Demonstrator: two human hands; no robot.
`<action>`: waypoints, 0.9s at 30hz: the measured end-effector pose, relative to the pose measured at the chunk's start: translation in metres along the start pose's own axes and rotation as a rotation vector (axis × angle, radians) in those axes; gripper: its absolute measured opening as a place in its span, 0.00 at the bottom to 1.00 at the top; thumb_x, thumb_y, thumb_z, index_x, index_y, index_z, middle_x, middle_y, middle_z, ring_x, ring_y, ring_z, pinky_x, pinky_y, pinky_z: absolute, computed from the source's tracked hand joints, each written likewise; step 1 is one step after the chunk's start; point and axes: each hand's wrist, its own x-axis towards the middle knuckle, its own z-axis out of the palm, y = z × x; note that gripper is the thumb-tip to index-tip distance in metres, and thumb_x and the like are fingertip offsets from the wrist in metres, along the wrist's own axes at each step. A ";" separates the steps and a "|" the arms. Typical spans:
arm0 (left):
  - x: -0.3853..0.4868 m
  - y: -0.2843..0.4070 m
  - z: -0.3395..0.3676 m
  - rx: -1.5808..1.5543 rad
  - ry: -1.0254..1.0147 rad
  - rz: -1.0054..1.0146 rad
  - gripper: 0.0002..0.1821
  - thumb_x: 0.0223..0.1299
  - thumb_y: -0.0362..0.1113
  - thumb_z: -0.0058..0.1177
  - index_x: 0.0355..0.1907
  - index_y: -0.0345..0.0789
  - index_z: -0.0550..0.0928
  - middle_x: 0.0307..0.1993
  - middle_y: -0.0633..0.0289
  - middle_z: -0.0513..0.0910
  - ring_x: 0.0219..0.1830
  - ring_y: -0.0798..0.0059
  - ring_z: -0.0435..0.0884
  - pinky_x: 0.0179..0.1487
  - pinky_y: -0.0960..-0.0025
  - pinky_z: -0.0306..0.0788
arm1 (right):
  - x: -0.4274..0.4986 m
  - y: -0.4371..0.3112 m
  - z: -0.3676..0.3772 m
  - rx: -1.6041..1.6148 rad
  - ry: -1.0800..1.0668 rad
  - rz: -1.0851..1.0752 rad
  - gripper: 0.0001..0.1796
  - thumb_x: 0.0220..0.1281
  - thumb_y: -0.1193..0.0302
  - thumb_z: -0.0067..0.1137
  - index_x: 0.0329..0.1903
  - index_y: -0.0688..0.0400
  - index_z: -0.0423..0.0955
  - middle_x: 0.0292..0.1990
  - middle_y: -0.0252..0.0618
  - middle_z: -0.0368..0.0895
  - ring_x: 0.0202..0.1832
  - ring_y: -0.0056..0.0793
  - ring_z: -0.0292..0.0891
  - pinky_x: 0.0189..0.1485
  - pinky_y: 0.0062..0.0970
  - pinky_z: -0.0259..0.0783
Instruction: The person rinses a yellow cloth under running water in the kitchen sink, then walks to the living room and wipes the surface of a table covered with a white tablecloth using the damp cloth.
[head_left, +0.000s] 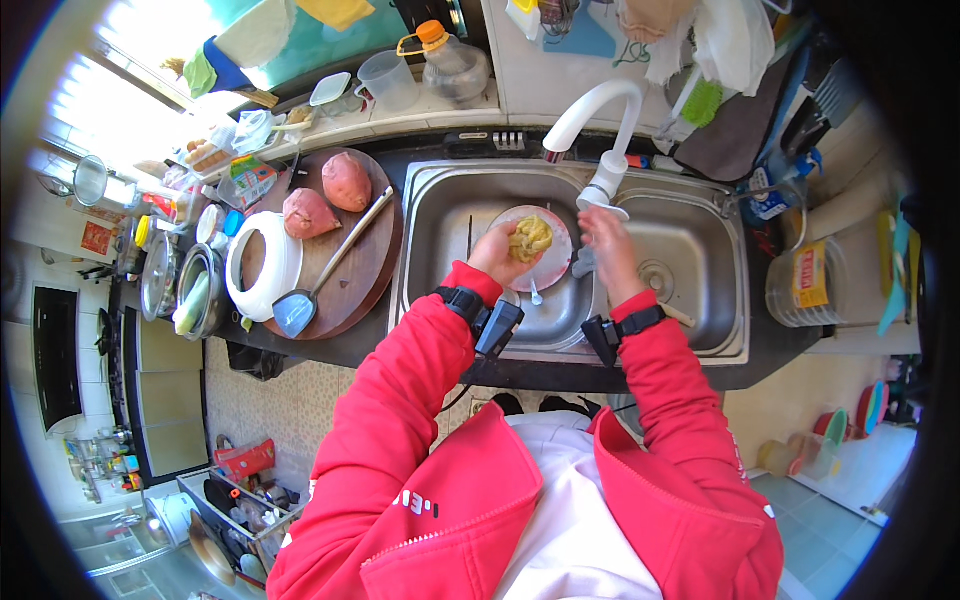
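My left hand (496, 253) holds a crumpled yellowish cloth or sponge-like lump (531, 237) above the left basin of a steel double sink (442, 202). Beneath it, a plate with a pinkish rim (555, 271) lies in that basin, with a small white-handled piece (535, 294) at its near edge. My right hand (606, 244) is raised at the divider, its fingers at the lever of the white faucet (604, 176); whether they touch it is unclear. Nothing shows in that hand. A greyish object (583, 262) sits at the divider, partly hidden.
Left of the sink, a round wooden board (375, 259) bears two reddish sweet potatoes (346, 181), a white ring-shaped cover (289, 255) and a spatula (295, 312). A pot (214, 300) stands farther left. Stacked clear plastic containers (802, 289) stand at the right.
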 end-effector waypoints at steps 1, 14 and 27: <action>0.000 -0.001 -0.001 0.020 -0.014 -0.002 0.21 0.73 0.43 0.30 0.60 0.34 0.68 0.55 0.55 0.75 0.56 0.62 0.74 0.58 0.58 0.70 | -0.005 0.008 0.008 -0.036 -0.042 0.056 0.25 0.67 0.63 0.54 0.63 0.57 0.63 0.54 0.41 0.73 0.56 0.26 0.69 0.53 0.25 0.66; -0.007 -0.004 -0.001 0.303 -0.198 -0.095 0.23 0.72 0.45 0.25 0.57 0.39 0.72 0.52 0.60 0.78 0.53 0.66 0.76 0.56 0.60 0.70 | -0.050 0.002 0.076 -0.364 -0.260 -0.243 0.35 0.60 0.70 0.62 0.67 0.60 0.57 0.61 0.45 0.66 0.62 0.29 0.64 0.65 0.27 0.60; -0.011 -0.012 -0.014 0.298 -0.150 -0.046 0.26 0.67 0.64 0.34 0.49 0.47 0.76 0.40 0.68 0.80 0.41 0.74 0.77 0.37 0.70 0.69 | -0.036 -0.007 0.071 -0.889 -0.327 -0.688 0.25 0.61 0.57 0.58 0.54 0.62 0.71 0.52 0.49 0.76 0.57 0.41 0.70 0.62 0.31 0.61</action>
